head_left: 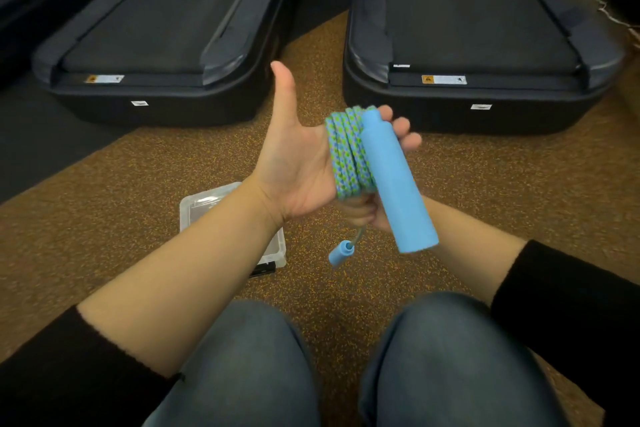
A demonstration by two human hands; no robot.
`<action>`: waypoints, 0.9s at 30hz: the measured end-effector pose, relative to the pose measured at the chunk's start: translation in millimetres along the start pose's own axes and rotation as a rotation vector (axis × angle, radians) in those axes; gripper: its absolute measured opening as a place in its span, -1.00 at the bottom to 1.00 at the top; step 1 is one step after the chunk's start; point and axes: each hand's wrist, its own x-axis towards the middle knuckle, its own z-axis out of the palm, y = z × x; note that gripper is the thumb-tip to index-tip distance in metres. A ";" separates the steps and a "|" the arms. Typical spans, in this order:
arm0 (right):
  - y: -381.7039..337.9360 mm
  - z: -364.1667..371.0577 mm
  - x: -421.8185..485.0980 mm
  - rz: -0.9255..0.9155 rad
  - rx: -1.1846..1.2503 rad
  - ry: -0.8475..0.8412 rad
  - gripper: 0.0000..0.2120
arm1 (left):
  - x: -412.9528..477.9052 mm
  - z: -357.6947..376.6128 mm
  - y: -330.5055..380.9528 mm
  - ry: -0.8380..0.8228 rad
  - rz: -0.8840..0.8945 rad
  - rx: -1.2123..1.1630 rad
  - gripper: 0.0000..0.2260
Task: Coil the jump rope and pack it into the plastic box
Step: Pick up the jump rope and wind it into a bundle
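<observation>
Plastic box (194,210) on floor (485,191), left of coiled rope (348,152).

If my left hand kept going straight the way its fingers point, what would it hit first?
Probably the right-hand treadmill. The left hand, wrapped in the jump rope, points its fingers up and right toward the treadmill's rear end, though depth is unclear.
</observation>
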 end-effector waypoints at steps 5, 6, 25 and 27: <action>1.1 28.7 -28.1 0.053 -0.023 -0.099 -0.49 | 2.9 -1.6 5.0 0.167 0.213 -0.091 -0.11; -0.6 29.7 -30.3 0.040 -0.050 -0.082 -0.49 | 2.8 -2.5 6.2 0.179 0.229 -0.098 -0.12; -16.5 52.4 -69.6 -0.370 -0.364 0.360 -0.63 | 11.9 -26.1 8.1 0.502 0.329 0.092 -0.15; -20.8 51.6 -70.1 -0.389 -0.412 0.411 -0.63 | 12.7 -26.4 5.2 0.497 0.271 0.168 -0.15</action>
